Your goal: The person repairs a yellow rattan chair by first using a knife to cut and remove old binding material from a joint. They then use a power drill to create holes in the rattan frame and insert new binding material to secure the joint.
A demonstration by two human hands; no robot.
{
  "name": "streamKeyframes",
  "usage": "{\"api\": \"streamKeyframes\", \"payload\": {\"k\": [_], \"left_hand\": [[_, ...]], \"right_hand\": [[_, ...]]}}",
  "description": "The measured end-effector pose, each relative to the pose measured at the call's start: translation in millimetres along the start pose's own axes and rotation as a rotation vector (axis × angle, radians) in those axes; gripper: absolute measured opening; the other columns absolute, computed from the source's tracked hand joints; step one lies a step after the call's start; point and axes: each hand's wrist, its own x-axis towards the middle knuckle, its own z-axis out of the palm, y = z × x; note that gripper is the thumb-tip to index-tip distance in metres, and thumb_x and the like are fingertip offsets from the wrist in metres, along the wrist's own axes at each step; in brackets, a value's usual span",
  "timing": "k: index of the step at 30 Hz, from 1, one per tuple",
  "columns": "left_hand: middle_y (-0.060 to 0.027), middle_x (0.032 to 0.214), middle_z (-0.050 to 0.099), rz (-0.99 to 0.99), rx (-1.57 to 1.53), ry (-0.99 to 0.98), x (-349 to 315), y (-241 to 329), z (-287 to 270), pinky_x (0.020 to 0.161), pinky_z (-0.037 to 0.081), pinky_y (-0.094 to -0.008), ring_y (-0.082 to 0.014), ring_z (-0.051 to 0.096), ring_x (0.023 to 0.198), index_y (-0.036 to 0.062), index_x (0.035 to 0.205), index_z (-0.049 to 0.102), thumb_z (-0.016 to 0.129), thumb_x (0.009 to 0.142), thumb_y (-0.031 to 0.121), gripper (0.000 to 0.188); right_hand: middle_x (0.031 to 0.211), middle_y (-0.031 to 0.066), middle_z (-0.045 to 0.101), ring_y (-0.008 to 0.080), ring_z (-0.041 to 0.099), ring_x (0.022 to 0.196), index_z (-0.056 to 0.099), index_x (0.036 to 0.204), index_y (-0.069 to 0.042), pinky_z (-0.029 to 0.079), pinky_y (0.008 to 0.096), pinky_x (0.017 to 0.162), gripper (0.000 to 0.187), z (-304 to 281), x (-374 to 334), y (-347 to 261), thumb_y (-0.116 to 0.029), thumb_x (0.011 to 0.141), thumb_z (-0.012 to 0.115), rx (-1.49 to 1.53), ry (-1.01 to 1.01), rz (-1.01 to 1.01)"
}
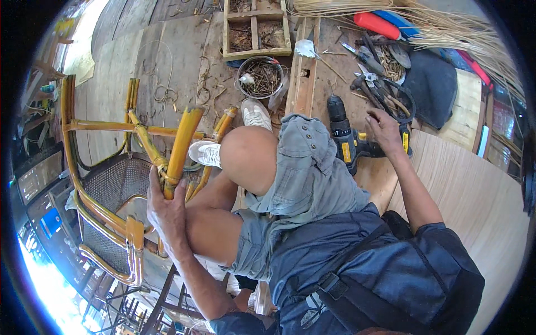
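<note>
- Left hand (166,207), lower left of centre: fingers wrapped tight round a thick yellow leg (181,149) of the rattan chair (106,184), just where several canes meet at a bound joint.
- Rattan chair lying on its side across the left half of the frame, woven cane seat panel (114,181) facing up and right, curved yellow frame running down to the lower left.
- Right hand (384,129), right of centre: fingers half spread and curled down over the rear of a black and yellow cordless drill (349,137), touching it; whether actually gripped, cannot tell.
- Drill lying on the wooden floor just right of the raised knee (251,156), chuck pointing toward the top of the frame.
- White shoes (255,113) at mid-frame, one close beside the chair legs.
- Upper centre: round metal bowl (260,76) full of small dark bits, with a partitioned wooden tray (255,30) above it.
- Upper right: a heap of pliers and cutters (375,78), a red-handled tool (377,25), and a sheaf of pale rattan strips (441,25) fanning toward the right edge.
- Right side: a bare pale plywood sheet (474,195) under the right forearm.
</note>
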Motion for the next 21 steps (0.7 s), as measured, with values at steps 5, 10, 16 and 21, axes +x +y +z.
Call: {"api": "streamKeyframes", "payload": {"k": [5,10,16,21], "left_hand": [[-0.0199,0.107,0.06,0.015,0.046,0.052,14.5,12.6,3.6,0.081,0.047,-0.0403,-0.0345,0.059,0.097,0.0056,0.125,0.047,0.071,0.075,0.029,0.06],[-0.0198,0.091,0.061,0.016,0.051,0.076,13.9,3.5,4.7,0.074,0.047,-0.0433,-0.0373,0.059,0.086,0.0015,0.109,0.054,0.074,0.069,0.034,0.055],[-0.0177,0.089,0.061,-0.058,0.143,-0.016,29.6,0.8,-4.6,0.073,0.046,-0.0435,-0.0351,0.059,0.085,0.0025,0.1,0.058,0.072,0.068,0.042,0.053],[-0.0141,0.077,0.056,-0.05,0.097,-0.01,28.2,-9.0,-6.7,0.066,0.045,-0.0425,-0.0327,0.057,0.075,0.0028,0.083,0.054,0.074,0.062,0.044,0.05]], "right_hand": [[0.099,0.0155,0.062,0.028,0.06,0.093,0.06,0.103,-0.001,0.046,0.0332,0.081,0.022,-8.7,41.9,3.6,-0.012,0.084,0.058,-0.174,0.142,-0.112],[0.108,0.021,0.056,0.0362,0.052,0.103,0.054,0.11,0.0,0.04,0.0431,0.089,0.034,-4.7,109.7,12.3,-0.015,0.081,0.059,-0.561,0.293,-0.319],[0.121,0.0225,0.05,0.0357,0.046,0.116,0.047,0.122,0.0,0.034,0.0388,0.099,0.043,-24.4,139.5,47.6,-0.015,0.083,0.057,-0.576,-0.003,-0.137],[0.116,0.0217,0.051,0.0354,0.048,0.11,0.045,0.122,0.0,0.036,0.0379,0.095,0.042,-48.3,131.5,32.2,-0.01,0.082,0.056,-0.576,-0.076,0.015]]}}
